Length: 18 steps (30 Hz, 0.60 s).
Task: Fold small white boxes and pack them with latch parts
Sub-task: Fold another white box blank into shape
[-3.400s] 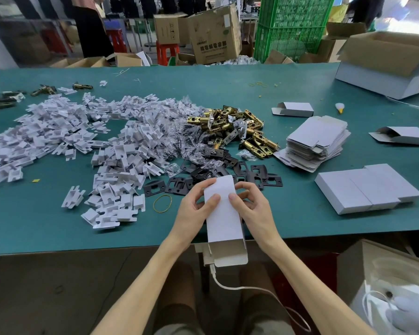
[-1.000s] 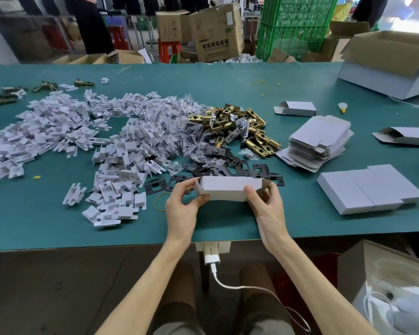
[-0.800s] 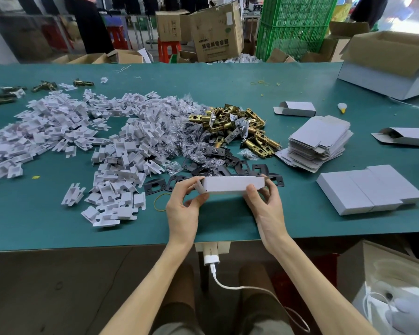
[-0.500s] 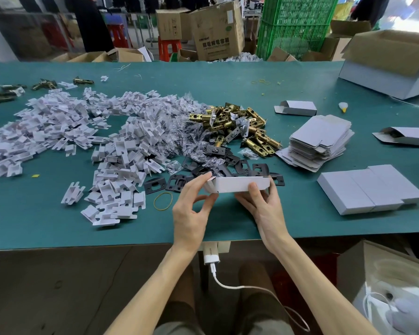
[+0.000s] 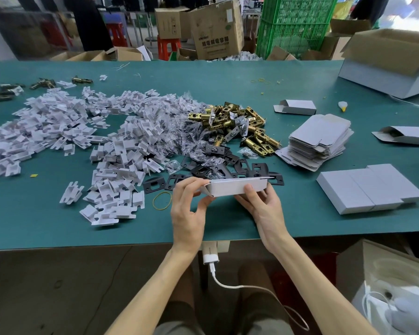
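Note:
A small white box (image 5: 237, 187) lies on its side just above the green table (image 5: 58, 223), near the front edge. My left hand (image 5: 189, 209) pinches its left end at the flap, and my right hand (image 5: 264, 206) grips it from below, thumb on the front face. Behind the box lie black strike plates (image 5: 218, 168), brass latch bolts (image 5: 240, 126), bagged screws (image 5: 179, 131) and a wide heap of white card inserts (image 5: 87, 139). Flat box blanks (image 5: 319, 141) are stacked to the right.
Three closed white boxes (image 5: 370, 189) sit side by side at the right. Two part-folded boxes (image 5: 295, 107) (image 5: 406, 135) lie farther back. A large open carton (image 5: 387, 61) stands at the back right. A yellow rubber band (image 5: 162, 200) lies by my left hand.
The box was turned from upright to lying sideways and carried forward over the black plates. My left hand shifted to the box's left end; my right hand slid under it.

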### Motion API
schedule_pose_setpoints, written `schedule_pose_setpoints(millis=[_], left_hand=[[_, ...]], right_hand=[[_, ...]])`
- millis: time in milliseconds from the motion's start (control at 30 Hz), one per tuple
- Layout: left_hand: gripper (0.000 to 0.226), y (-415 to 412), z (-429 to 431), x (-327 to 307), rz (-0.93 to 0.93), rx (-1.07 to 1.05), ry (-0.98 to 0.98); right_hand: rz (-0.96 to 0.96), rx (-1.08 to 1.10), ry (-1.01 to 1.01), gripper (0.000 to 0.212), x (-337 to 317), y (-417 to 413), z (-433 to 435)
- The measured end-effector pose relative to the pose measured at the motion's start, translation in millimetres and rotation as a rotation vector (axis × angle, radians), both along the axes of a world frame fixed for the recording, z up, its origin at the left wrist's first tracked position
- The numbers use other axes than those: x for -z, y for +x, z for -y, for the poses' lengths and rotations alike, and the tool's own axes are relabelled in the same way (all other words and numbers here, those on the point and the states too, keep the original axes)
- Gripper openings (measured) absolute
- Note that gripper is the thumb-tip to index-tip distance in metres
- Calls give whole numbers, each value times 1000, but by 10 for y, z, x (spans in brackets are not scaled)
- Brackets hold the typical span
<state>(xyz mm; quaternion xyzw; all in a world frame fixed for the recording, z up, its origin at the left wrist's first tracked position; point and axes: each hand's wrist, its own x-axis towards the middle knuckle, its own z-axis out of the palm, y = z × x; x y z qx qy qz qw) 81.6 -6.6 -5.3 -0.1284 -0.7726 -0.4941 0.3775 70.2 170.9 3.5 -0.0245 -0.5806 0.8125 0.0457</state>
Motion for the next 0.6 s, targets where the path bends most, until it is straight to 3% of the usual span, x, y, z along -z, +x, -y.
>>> schedule_pose_setpoints(millis=[333, 600], left_hand=[[47, 23, 10, -15, 38, -32, 2], [45, 39, 12, -17, 32, -34, -26]], right_hand=[[7, -34, -15, 41, -71, 41, -7], [38, -14, 12, 61, -59, 44, -1]])
